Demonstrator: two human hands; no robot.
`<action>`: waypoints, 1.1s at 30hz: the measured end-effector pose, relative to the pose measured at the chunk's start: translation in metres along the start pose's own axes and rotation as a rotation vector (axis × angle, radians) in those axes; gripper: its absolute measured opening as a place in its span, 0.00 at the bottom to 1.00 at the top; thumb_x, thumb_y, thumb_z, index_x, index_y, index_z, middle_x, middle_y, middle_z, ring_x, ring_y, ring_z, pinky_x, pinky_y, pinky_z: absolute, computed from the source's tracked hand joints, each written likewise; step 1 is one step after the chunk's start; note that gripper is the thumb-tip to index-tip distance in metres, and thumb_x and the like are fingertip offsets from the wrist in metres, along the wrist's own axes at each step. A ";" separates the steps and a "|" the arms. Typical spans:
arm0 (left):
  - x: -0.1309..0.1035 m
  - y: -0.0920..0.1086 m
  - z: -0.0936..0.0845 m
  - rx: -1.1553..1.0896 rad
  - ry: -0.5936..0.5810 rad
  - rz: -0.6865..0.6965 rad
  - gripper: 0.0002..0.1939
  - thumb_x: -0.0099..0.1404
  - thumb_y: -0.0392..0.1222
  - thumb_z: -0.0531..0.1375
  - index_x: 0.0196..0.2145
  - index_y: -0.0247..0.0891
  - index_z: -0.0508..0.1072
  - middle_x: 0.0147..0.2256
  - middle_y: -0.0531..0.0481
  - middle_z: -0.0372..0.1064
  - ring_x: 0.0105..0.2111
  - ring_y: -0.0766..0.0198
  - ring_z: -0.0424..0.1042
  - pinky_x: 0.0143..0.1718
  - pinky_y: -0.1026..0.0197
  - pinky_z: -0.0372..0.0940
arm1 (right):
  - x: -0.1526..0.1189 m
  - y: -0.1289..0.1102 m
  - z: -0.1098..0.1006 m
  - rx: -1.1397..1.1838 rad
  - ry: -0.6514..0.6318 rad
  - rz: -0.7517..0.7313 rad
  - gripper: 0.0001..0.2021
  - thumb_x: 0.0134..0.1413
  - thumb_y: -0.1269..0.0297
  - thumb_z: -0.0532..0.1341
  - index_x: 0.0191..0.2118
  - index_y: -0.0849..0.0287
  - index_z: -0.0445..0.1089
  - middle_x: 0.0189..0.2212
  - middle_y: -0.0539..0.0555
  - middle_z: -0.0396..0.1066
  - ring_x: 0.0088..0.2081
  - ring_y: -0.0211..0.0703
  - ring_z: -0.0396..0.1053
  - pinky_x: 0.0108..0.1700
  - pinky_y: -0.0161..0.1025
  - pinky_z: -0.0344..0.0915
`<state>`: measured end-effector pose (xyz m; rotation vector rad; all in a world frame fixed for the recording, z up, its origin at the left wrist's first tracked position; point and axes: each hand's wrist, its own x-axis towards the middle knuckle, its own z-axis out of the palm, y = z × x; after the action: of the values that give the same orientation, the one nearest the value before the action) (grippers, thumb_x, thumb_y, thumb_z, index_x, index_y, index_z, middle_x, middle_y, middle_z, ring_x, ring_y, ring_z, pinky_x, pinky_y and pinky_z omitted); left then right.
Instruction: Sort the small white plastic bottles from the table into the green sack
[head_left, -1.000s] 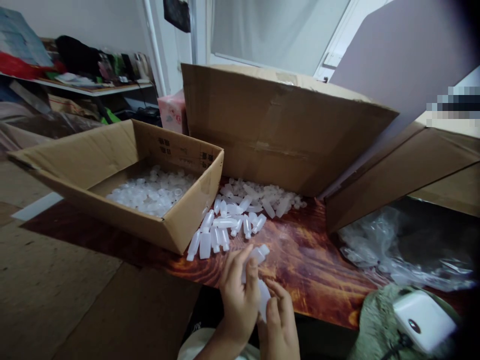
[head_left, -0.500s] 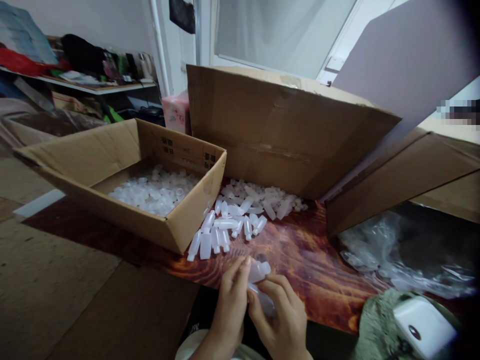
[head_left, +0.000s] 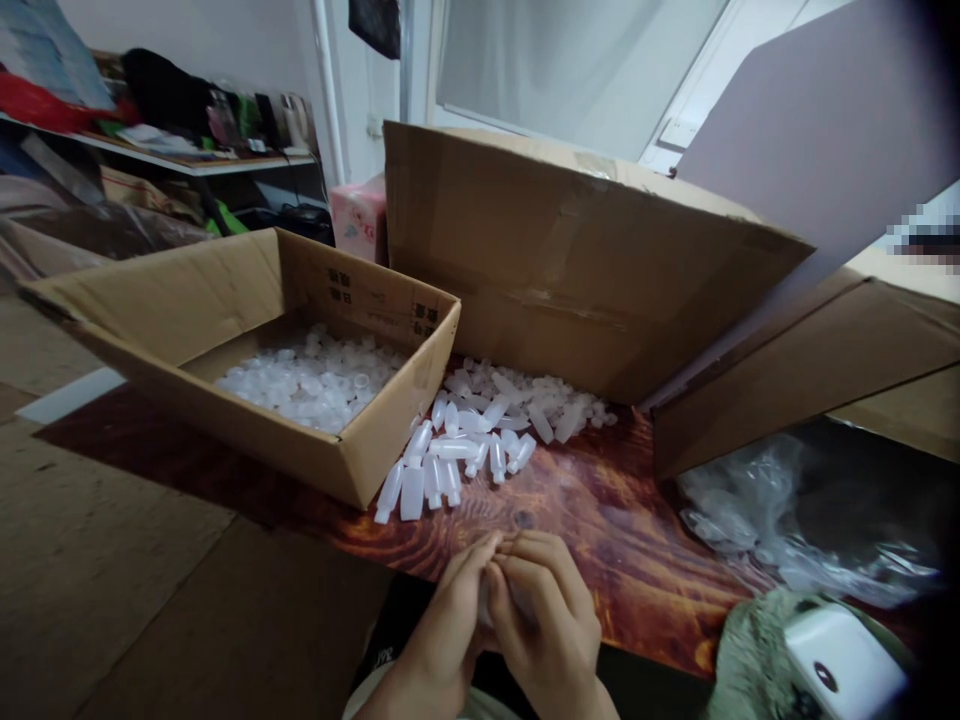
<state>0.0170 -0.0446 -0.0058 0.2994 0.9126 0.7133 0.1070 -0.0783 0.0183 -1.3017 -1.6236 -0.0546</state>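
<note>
Left hand [head_left: 454,610]: its fingers were curled inward and its fingertips met those of the right hand [head_left: 551,605], just above the near edge of the worktop [head_left: 600,520]; it was wrapped around one side of a whitish translucent piece [head_left: 525,603].
Right hand: it was bent over the same piece, thumb and curled fingers gripping it.
Held piece: it sat between the two hands, mostly covered by the fingers, so its full shape could not be told.
Loose bottles [head_left: 452,449]: small, translucent and narrow-necked, they lay on the worktop beyond the hands, some side by side, some overlapping.
Small pieces [head_left: 581,392]: a whitish heap spread behind the bottles, along the foot of a tall cardboard box [head_left: 585,260].
Open carton [head_left: 397,410]: it stood to the left of the bottles, with many translucent pieces [head_left: 315,380] on its floor and dark printing on an inner wall.
Right side: a clear plastic bag [head_left: 757,500] lay by another cardboard box [head_left: 757,360]; nearer, a white device [head_left: 847,655] rested on green cloth [head_left: 742,655].
Background: a pink box [head_left: 358,222] stood behind the carton, and farther left was a cluttered desk [head_left: 180,165].
</note>
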 end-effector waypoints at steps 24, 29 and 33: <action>0.004 0.036 -0.019 -0.452 0.072 -0.121 0.18 0.69 0.48 0.48 0.25 0.36 0.64 0.16 0.53 0.62 0.12 0.66 0.65 0.08 0.70 0.45 | 0.107 0.179 0.001 -0.721 -0.508 0.406 0.13 0.63 0.59 0.59 0.48 0.61 0.67 0.45 0.55 0.68 0.42 0.44 0.69 0.45 0.46 0.68; -0.001 0.037 -0.016 -0.465 0.128 -0.080 0.14 0.67 0.46 0.51 0.30 0.36 0.68 0.19 0.51 0.68 0.15 0.64 0.68 0.10 0.70 0.48 | 0.108 0.182 0.005 -0.703 -0.609 0.430 0.15 0.61 0.58 0.60 0.50 0.61 0.67 0.44 0.55 0.69 0.41 0.44 0.70 0.44 0.47 0.68; -0.006 0.036 -0.012 -0.489 0.172 -0.084 0.12 0.66 0.47 0.53 0.35 0.36 0.70 0.22 0.49 0.72 0.19 0.61 0.72 0.12 0.69 0.53 | 0.114 0.165 -0.006 -0.618 -0.536 0.418 0.19 0.58 0.65 0.59 0.54 0.62 0.64 0.43 0.61 0.71 0.42 0.51 0.71 0.44 0.47 0.66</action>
<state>-0.0105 -0.0228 0.0095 -0.2350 0.8757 0.8672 0.2452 0.0671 0.0167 -2.2633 -1.8046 0.0600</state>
